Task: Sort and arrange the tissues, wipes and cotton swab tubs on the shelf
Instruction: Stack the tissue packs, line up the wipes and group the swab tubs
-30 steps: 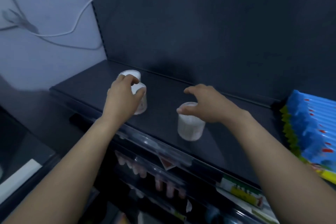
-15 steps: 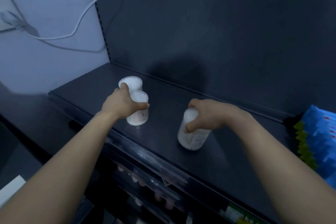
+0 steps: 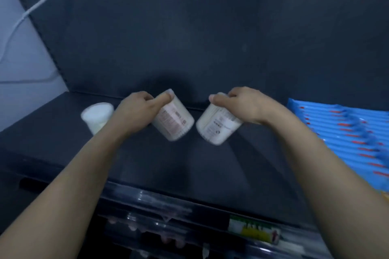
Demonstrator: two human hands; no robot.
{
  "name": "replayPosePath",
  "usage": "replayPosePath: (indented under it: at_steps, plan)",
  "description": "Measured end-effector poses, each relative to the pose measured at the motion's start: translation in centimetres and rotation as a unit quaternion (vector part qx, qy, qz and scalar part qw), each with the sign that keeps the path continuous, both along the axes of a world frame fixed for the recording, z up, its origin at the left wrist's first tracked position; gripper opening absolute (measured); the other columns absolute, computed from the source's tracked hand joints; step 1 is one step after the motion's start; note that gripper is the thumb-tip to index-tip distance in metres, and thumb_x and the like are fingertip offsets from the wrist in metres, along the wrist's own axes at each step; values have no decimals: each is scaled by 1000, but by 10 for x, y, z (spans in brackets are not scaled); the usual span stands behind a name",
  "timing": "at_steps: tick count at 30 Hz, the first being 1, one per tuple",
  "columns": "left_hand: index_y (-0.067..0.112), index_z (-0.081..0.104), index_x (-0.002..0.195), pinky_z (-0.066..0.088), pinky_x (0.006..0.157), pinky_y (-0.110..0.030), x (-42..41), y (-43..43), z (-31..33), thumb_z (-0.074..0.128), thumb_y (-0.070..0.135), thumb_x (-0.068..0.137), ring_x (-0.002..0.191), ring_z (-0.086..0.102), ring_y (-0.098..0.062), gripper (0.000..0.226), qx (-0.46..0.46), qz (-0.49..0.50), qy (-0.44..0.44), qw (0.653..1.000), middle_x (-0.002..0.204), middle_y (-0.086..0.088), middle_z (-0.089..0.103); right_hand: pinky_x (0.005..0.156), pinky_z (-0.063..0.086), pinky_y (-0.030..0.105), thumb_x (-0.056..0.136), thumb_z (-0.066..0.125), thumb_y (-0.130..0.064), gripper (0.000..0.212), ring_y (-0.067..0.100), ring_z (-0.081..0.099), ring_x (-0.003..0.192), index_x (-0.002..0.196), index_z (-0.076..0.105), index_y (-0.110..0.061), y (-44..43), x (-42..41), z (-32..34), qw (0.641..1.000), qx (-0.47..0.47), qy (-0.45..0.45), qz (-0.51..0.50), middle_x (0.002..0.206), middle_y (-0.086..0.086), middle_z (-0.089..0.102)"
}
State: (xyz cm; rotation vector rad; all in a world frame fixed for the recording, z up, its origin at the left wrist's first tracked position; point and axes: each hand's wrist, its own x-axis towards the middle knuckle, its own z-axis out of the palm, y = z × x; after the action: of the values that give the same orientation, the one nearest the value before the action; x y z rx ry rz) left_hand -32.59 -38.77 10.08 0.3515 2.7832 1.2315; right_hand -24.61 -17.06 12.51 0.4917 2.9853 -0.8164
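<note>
My left hand (image 3: 134, 111) grips a white cotton swab tub (image 3: 174, 121) by its top, lifted off the dark shelf (image 3: 189, 164) and tilted. My right hand (image 3: 242, 105) grips a second swab tub (image 3: 217, 125) the same way, tilted toward the first. The two tubs hang close together, a small gap between their bottoms. A third swab tub (image 3: 96, 115) stands upright on the shelf at the left, partly behind my left wrist.
A row of blue tissue packs (image 3: 345, 132) lies on the shelf at the right. The dark back panel (image 3: 210, 48) rises behind the shelf. A white cable (image 3: 19, 21) runs on the wall at the left. Lower shelves hold small items under a clear front rail (image 3: 168, 202).
Both hands have closed on a tub each and lifted them off the shelf, tilting them inward. The view has shifted, leaving one tub standing at the left.
</note>
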Motion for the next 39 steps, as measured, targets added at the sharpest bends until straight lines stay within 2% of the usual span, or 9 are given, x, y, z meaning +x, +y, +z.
replayPosePath:
  at_steps: [5, 8, 11, 16, 21, 24, 29, 32, 39]
  plan:
    - [14, 61, 91, 54, 84, -45, 30, 46, 11, 46, 79, 64, 84, 65, -20, 72, 47, -120, -17, 992, 94, -2, 66, 58, 43, 30, 81, 43, -69, 60, 20, 57, 64, 98, 58, -13, 22, 69, 14, 990, -15, 37, -138, 92, 8, 62]
    - [6, 57, 81, 51, 74, -36, 57, 80, 15, 47, 74, 69, 76, 63, -21, 69, 73, -189, 1, 979, 84, -5, 64, 64, 52, 36, 82, 49, -64, 57, 24, 61, 77, 104, 57, -12, 33, 116, 19, 973, -18, 76, -216, 99, 9, 61]
    - [-7, 62, 84, 57, 75, -41, 91, 124, 21, 52, 62, 80, 79, 66, -26, 70, 98, -249, 8, 963, 87, -17, 68, 60, 57, 35, 82, 56, -55, 46, 22, 63, 81, 104, 53, -15, 50, 167, 20, 949, -40, 119, -288, 98, 5, 59]
    - [4, 65, 90, 56, 75, -49, 148, 202, 22, 48, 73, 62, 81, 67, -26, 77, 103, -350, 10, 931, 89, -13, 68, 66, 49, 32, 75, 63, -54, 58, 22, 59, 87, 121, 52, -20, 94, 253, 19, 909, -4, 134, -394, 107, 3, 57]
    - [20, 61, 101, 56, 66, -37, 216, 283, 21, 51, 70, 57, 82, 65, -22, 67, 125, -405, -11, 906, 99, -5, 64, 88, 51, 40, 79, 64, -51, 63, 25, 56, 109, 130, 47, -18, 149, 331, 18, 876, 5, 165, -452, 121, 5, 54]
    - [18, 61, 95, 56, 62, -37, 263, 334, 20, 53, 68, 63, 75, 65, -23, 60, 128, -416, -9, 900, 89, -5, 65, 92, 50, 45, 79, 63, -53, 70, 25, 54, 115, 135, 44, -16, 192, 379, 18, 868, 2, 175, -465, 132, 7, 51]
    - [12, 60, 90, 59, 64, -35, 336, 414, 16, 53, 69, 69, 72, 66, -19, 61, 126, -413, -17, 902, 89, -5, 66, 90, 46, 33, 83, 56, -57, 70, 27, 53, 116, 138, 43, -15, 270, 454, 17, 863, 10, 173, -475, 137, 9, 50]
    - [13, 59, 87, 60, 67, -40, 363, 450, 16, 50, 73, 62, 70, 68, -17, 66, 130, -399, -18, 907, 86, -2, 66, 84, 55, 44, 84, 54, -56, 70, 28, 59, 101, 139, 42, -14, 311, 482, 18, 857, -4, 194, -478, 133, 11, 52]
    - [18, 56, 95, 59, 72, -40, 375, 509, 21, 52, 69, 73, 81, 65, -12, 56, 118, -355, 16, 927, 94, 3, 63, 95, 47, 47, 81, 56, -56, 67, 31, 51, 117, 134, 47, -17, 394, 500, 16, 849, 14, 238, -472, 131, 10, 53]
